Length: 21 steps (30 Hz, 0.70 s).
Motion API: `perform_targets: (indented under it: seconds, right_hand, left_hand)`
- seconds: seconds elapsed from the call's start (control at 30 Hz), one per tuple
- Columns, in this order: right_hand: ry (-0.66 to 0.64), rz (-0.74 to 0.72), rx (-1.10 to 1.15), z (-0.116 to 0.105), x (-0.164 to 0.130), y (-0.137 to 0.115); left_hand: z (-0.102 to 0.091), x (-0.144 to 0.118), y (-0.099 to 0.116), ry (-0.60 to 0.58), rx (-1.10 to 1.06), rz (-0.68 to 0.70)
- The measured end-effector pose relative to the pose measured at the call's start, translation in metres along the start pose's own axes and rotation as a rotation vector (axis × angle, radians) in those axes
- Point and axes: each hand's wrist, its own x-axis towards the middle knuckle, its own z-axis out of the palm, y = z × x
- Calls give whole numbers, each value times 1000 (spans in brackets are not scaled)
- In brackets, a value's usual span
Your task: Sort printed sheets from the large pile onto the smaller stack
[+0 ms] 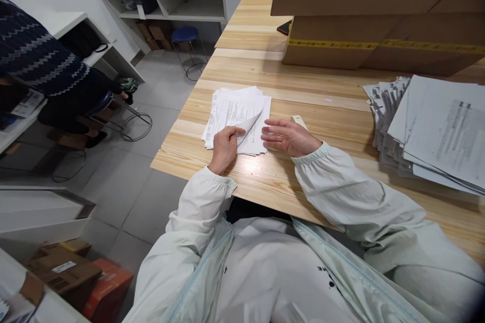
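A small stack of printed white sheets [237, 108] lies on the wooden table [303, 86] in front of me. My left hand [224, 147] pinches the near corner of the top sheet [248, 123] and curls it upward. My right hand [288, 136] hovers flat just right of the stack, fingers spread, fingertips at the stack's right edge, holding nothing. A small pale object [299, 120] lies on the table just behind my right hand.
A large fanned pile of printed papers [435, 131] sits at the right. Big cardboard boxes [379, 15] stand at the table's far side. A seated person in a dark patterned sweater [34, 55] is at the left, with stools, white shelves and floor boxes [64, 272].
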Motion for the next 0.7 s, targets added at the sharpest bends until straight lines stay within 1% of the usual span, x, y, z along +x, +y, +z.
perform_targets:
  seconds: [0.1, 0.43, 0.57, 0.7]
  right_hand:
    - [0, 40, -4, 2, 1, 0]
    - [-22, 33, -8, -2, 6, 1]
    - [-21, 14, -3, -1, 7, 4]
    - [-2, -100, -62, 2, 11, 14]
  left_hand:
    - [-1, -1, 1, -3, -8, -15]
    - [-2, -2, 3, -21, -5, -29]
    - [0, -3, 5, -96, 25, 2]
    - [0, -5, 5, -176, 104, 72]
